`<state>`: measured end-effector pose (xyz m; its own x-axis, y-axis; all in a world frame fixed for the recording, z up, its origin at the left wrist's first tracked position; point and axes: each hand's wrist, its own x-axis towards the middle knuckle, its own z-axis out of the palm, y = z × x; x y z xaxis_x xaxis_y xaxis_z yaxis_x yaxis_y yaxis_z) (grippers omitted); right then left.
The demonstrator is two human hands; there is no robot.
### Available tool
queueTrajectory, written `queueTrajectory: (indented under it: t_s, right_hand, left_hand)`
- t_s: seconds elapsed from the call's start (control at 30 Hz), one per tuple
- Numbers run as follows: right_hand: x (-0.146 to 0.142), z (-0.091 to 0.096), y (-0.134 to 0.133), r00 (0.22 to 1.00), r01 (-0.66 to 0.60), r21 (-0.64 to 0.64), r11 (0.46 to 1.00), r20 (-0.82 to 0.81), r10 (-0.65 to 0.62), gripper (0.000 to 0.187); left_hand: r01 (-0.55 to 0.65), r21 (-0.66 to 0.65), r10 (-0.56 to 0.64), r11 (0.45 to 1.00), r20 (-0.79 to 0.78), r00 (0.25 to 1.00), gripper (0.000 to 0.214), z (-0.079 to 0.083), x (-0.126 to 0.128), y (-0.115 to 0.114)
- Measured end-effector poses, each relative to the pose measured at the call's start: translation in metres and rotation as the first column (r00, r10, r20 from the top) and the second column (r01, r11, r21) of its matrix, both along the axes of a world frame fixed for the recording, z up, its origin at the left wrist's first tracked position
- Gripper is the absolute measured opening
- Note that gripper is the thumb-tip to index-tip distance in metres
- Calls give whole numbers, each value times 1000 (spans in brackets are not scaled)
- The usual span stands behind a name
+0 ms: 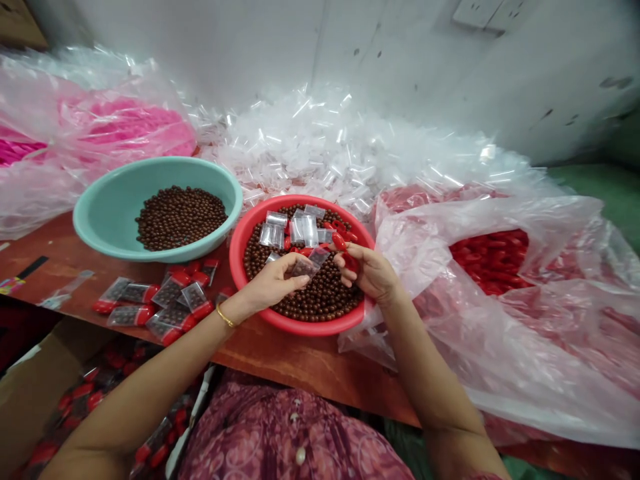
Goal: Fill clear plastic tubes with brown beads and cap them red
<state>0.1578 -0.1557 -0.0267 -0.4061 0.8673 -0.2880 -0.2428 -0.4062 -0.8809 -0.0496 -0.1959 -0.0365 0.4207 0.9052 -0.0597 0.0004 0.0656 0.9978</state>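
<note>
Where the wooden table [320, 373] meets the white wall [400, 53], a clear plastic sack of pink material [125, 127] lies at far left. Below the table edge, a cardboard box [30, 393] holds small bags with red contents. On the tabletop, a teal plastic basin [107, 227] contains a heap of brown beads [181, 218]. In front of it lie filled bags [170, 303], each showing dark beads and a red capsule-shaped piece. The left hand [273, 283], a gold bangle [225, 317] at its wrist, pinches a small clear bag [305, 267] between thumb and fingers, directly above a red plastic basin [320, 327]. This basin holds a bed of beads [320, 297] and several loose clear bags [274, 235]. The right hand [363, 270] is just beside the left but not touching it, its fingers closed on red capsule-shaped pieces [339, 241] over the basin's right side. Behind the basin, a large heap of small clear bags [320, 147] is banked against the wall. At right, an open plastic sack [500, 213] holds a mass of red capsules [490, 260]. A patterned maroon garment [295, 433] shows at the bottom edge, below the table.
</note>
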Motion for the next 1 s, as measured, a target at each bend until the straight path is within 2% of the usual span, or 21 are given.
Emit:
queueTrajectory:
  t_s: [0.13,0.3,0.4,0.5,0.6,0.83,1.0]
  right_hand:
    - [-4,0,-3,999,30,-4,1000,28,-30,19]
    - [-20,10,-10,973,12,237,971,222,-66,33]
    - [-35,16,-14,918,-24,417,908,368,-145,35]
    - [-49,14,-14,865,-37,586,810,425,-268,34]
    - [-58,7,-12,841,-64,654,754,442,-312,35]
    - [-61,-4,-14,888,-101,551,828,424,-175,38]
    - [-62,3,-17,939,-197,426,883,341,45,42]
  left_hand:
    - [21,-59,-20,998,23,1000,25,2,1,-2]
    - [14,-30,-12,999,62,998,20,1,1,-2]
    - [46,-17,-46,999,11,999,18,0,0,-3]
    - [63,5,-63,998,-50,997,17,0,0,-4]
    - [47,64,-39,997,-117,992,17,-2,0,-4]
    - [-11,221,61,975,-221,973,20,-8,0,-5]
    - [-26,222,64,975,-168,984,26,-11,1,-3]
